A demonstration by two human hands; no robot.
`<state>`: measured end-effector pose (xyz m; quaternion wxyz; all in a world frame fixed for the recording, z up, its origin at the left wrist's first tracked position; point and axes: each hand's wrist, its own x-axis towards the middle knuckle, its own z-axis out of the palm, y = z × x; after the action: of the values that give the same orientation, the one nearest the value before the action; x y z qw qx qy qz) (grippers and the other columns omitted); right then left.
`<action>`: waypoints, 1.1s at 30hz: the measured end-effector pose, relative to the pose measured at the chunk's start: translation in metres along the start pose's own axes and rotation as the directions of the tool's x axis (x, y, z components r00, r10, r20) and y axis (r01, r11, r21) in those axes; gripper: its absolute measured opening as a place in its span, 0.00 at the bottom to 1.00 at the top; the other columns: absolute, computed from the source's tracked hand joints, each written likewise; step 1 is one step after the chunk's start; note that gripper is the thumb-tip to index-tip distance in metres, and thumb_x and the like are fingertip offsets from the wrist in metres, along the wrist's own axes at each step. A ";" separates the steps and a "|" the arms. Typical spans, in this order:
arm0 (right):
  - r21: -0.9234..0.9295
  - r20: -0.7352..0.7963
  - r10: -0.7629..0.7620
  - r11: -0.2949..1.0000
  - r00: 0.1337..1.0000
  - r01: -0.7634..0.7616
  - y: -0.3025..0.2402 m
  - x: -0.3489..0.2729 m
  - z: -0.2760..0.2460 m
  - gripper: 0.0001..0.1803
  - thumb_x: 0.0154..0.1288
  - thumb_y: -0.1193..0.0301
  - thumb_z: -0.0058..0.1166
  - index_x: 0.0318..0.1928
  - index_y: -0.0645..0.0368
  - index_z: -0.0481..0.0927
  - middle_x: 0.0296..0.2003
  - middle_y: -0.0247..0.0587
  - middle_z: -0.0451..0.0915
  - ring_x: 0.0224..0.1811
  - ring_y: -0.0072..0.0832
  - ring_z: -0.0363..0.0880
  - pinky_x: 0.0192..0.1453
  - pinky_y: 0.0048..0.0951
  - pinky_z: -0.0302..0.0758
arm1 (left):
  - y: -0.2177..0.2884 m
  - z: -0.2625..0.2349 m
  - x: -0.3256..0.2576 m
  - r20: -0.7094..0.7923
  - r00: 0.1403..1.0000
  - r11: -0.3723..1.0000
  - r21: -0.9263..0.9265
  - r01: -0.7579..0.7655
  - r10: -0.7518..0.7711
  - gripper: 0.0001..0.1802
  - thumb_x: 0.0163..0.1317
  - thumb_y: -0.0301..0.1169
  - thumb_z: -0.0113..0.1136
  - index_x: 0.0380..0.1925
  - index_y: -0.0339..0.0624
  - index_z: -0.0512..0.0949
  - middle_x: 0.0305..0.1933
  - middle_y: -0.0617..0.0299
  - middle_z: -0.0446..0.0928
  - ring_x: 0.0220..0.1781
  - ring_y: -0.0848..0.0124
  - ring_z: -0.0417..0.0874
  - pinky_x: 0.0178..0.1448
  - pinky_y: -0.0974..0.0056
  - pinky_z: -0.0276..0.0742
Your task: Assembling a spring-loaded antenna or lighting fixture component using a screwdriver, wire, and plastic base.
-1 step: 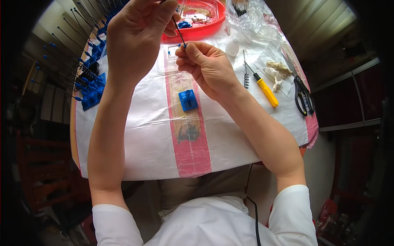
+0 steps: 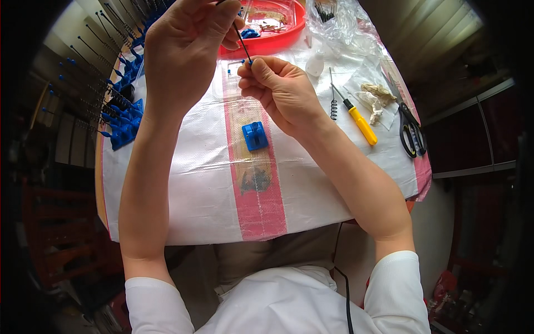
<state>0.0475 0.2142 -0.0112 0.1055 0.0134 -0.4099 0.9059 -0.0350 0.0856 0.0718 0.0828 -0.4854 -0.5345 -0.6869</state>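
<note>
My left hand (image 2: 186, 55), raised at the top of the view, is closed on a thin dark rod (image 2: 243, 42) that slants down to the right. At the rod's lower end my right hand (image 2: 282, 92) pinches a small blue bead-like piece (image 2: 250, 62) between thumb and forefinger. Rod and blue piece meet at those fingertips; whether one is inside the other is too small to tell. Below the hands a blue plastic block (image 2: 255, 136) rests on the pink stripe of the white woven sheet (image 2: 194, 183). The rod's upper end is out of view.
Along the left edge stand blue holders (image 2: 123, 125) with springs and blue-tipped rods. A red basin (image 2: 297, 28) is at the back. To the right lie a yellow-handled screwdriver (image 2: 362, 125), a black spring (image 2: 334, 109), black-handled scissors (image 2: 410, 133), crumpled tissue (image 2: 374, 103) and clear plastic bags (image 2: 347, 28).
</note>
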 end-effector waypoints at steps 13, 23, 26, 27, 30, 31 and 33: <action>0.027 0.012 -0.021 0.999 1.000 0.020 0.000 -0.001 0.001 0.11 0.69 0.68 0.58 0.44 0.64 0.82 0.39 0.44 0.85 0.39 0.29 0.85 0.46 0.30 0.84 | 0.006 0.000 0.001 -0.006 1.000 0.996 0.089 -0.016 0.017 0.10 0.71 0.32 0.58 0.45 0.37 0.79 0.29 0.63 0.81 0.27 0.79 0.80 0.31 0.73 0.78; 0.100 0.014 -0.015 0.995 1.000 0.013 -0.004 0.000 0.008 0.14 0.69 0.68 0.57 0.49 0.66 0.81 0.43 0.48 0.84 0.43 0.34 0.85 0.50 0.33 0.84 | 0.011 -0.005 0.007 -0.036 0.999 0.991 0.132 -0.023 0.028 0.12 0.71 0.35 0.57 0.45 0.37 0.79 0.28 0.63 0.80 0.26 0.79 0.80 0.30 0.73 0.78; 0.095 0.013 -0.007 0.995 1.000 0.005 -0.004 -0.001 0.008 0.14 0.70 0.69 0.57 0.48 0.66 0.81 0.43 0.48 0.84 0.43 0.35 0.85 0.51 0.34 0.84 | 0.012 -0.007 0.007 -0.041 0.998 0.988 0.149 -0.038 0.045 0.12 0.72 0.35 0.57 0.45 0.37 0.79 0.28 0.63 0.80 0.26 0.79 0.80 0.30 0.73 0.78; 0.087 0.016 -0.010 0.996 1.000 0.008 -0.004 -0.001 0.008 0.13 0.70 0.69 0.57 0.48 0.66 0.81 0.43 0.48 0.84 0.43 0.34 0.85 0.51 0.34 0.84 | 0.012 -0.008 0.007 -0.043 0.998 0.988 0.149 -0.037 0.044 0.12 0.72 0.35 0.57 0.45 0.37 0.79 0.28 0.63 0.80 0.26 0.79 0.79 0.30 0.73 0.78; 0.058 0.005 -0.015 0.998 1.000 0.014 -0.002 -0.001 0.003 0.12 0.70 0.70 0.57 0.46 0.66 0.81 0.41 0.46 0.84 0.42 0.33 0.85 0.50 0.33 0.84 | 0.011 -0.007 0.006 -0.047 0.998 0.990 0.140 -0.031 0.038 0.12 0.72 0.35 0.57 0.45 0.37 0.79 0.28 0.63 0.80 0.26 0.79 0.79 0.29 0.73 0.77; 0.046 -0.007 -0.013 0.999 1.000 0.013 -0.002 -0.001 0.002 0.11 0.70 0.70 0.57 0.46 0.66 0.81 0.41 0.46 0.84 0.41 0.32 0.85 0.50 0.32 0.84 | 0.010 -0.007 0.006 -0.047 0.998 0.990 0.137 -0.029 0.035 0.12 0.72 0.35 0.57 0.45 0.37 0.79 0.28 0.63 0.80 0.26 0.79 0.79 0.29 0.73 0.77; 0.010 -0.020 -0.017 1.000 1.000 0.017 -0.002 -0.002 0.000 0.11 0.70 0.70 0.57 0.46 0.65 0.81 0.41 0.45 0.84 0.41 0.30 0.85 0.49 0.31 0.84 | 0.011 -0.007 0.006 -0.043 0.999 0.988 0.153 -0.020 0.027 0.12 0.72 0.35 0.57 0.45 0.37 0.79 0.28 0.63 0.81 0.26 0.79 0.79 0.30 0.73 0.77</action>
<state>0.0493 0.2150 -0.0103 0.1172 0.0084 -0.4039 0.9072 -0.0349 0.0779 0.0842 0.1400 -0.4683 -0.5777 -0.6537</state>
